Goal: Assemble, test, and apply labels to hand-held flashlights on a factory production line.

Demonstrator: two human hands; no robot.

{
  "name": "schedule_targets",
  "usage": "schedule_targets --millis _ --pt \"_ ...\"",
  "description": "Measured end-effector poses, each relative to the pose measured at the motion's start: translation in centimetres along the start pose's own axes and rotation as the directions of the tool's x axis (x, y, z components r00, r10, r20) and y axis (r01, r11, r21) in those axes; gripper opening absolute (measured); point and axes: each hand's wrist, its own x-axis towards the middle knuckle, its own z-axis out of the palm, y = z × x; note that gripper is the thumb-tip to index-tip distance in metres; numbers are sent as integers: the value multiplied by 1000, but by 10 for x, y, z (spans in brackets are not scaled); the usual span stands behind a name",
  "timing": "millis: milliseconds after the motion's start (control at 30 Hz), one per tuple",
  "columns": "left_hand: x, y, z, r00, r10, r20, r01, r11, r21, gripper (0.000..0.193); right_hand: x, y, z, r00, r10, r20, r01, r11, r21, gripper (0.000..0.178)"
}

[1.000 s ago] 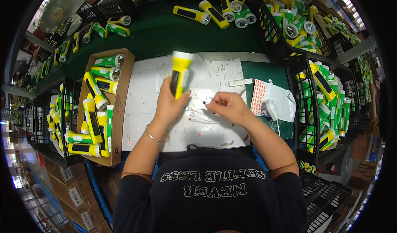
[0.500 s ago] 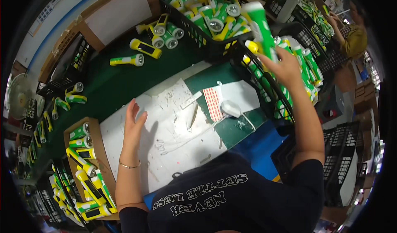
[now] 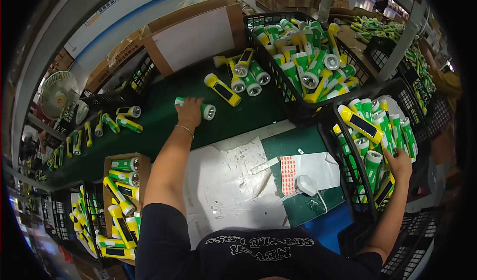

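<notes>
My left hand [image 3: 190, 112] reaches over the dark green surface, its fingers closed over a green and white flashlight [image 3: 208, 112] lying there with its lens to the right. At the right, my right hand [image 3: 400, 164] is at the black crate [image 3: 348, 180] of flashlights, fingers apart and touching the pile. Close to its fingertips lie several green flashlights [image 3: 395, 126] and a yellow flashlight [image 3: 360, 123] with a dark panel. Part of the fingers is lost against the pile. Beyond my left hand lie another yellow flashlight [image 3: 222, 89] and a small cluster of flashlights.
A second black crate [image 3: 278, 88], heaped with flashlights, stands at the far side. A cardboard box [image 3: 144, 168] of flashlights is at the left. White paper [image 3: 208, 173], a red-dotted sheet [image 3: 287, 175] and a white round device with a cord [image 3: 306, 184] lie before me.
My right hand has come down to the right crate and no longer holds the raised green flashlight. My left hand has moved forward onto the flashlight. The view has shifted.
</notes>
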Motion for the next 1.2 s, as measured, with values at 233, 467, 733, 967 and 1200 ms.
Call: schedule_targets --millis 233,467,733,967,1200 --pt "-30 -10 -59 1000 10 -26 -23 840 -542 44 4 -3 0 950 -74 -305 163 947 276 46" --pt "-142 31 -55 736 269 621 620 -637 -459 38 -28 -50 -20 870 -315 -378 456 805 379 29" --pt "-210 62 -57 807 201 555 417 -859 -295 36 -126 -179 -47 534 -805 -257 748 309 587 27" --pt "-231 72 -72 838 209 504 423 -832 -359 40 -197 -237 6 262 -963 -53 664 140 734 28" --pt "-244 75 -74 844 174 507 403 -829 -387 37 -221 -247 42 220 -975 -22 611 120 782 21"
